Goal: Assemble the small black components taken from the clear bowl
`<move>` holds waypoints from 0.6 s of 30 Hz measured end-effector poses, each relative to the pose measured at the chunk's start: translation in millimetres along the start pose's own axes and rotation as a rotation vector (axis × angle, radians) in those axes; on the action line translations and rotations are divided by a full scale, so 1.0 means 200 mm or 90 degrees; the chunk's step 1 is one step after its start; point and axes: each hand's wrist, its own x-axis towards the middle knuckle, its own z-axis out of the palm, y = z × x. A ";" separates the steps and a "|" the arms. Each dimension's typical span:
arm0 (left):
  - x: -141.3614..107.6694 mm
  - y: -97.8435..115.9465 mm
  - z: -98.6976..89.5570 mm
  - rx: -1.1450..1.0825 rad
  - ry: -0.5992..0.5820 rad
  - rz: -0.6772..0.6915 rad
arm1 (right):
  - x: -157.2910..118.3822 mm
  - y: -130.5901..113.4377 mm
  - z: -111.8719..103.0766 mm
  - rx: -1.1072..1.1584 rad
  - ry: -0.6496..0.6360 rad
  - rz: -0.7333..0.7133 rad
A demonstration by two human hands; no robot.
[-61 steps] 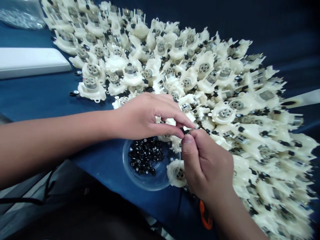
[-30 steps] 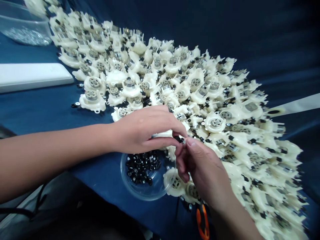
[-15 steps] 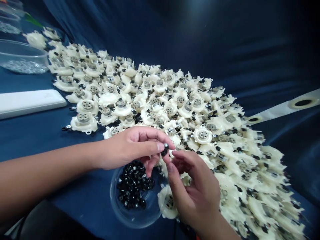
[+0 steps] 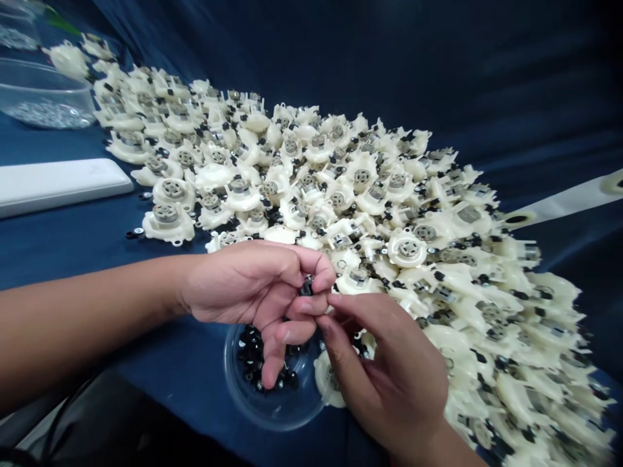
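Note:
My left hand [image 4: 257, 285], its palm turned partly up, is closed on a small black part [image 4: 306, 287] pinched among its thumb and curled fingers. A bit of shiny metal shows at the top of that part. My right hand [image 4: 394, 370] has thumb and index finger pinched together against the left fingertips; what lies between them, if anything, is hidden. Beneath the left hand stands a clear round bowl [image 4: 272, 423] holding several small black parts [image 4: 253, 353] with metal bits in them.
A big heap of cream plastic housings with round metal motors [image 4: 316, 188] spreads behind and to the right. On the left lie a white oblong case [image 4: 63, 185] and a clear tub [image 4: 48, 81] of small shiny pieces. A white strip with holes [image 4: 564, 201] hangs at right over dark blue cloth.
My left hand has rolled palm-up, with its fingers curling further around the black part. My right hand stays pinched beside it. The view has shifted slightly.

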 end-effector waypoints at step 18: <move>-0.01 0.02 -0.01 -0.008 0.038 -0.012 | 0.02 0.00 0.00 0.005 -0.020 0.039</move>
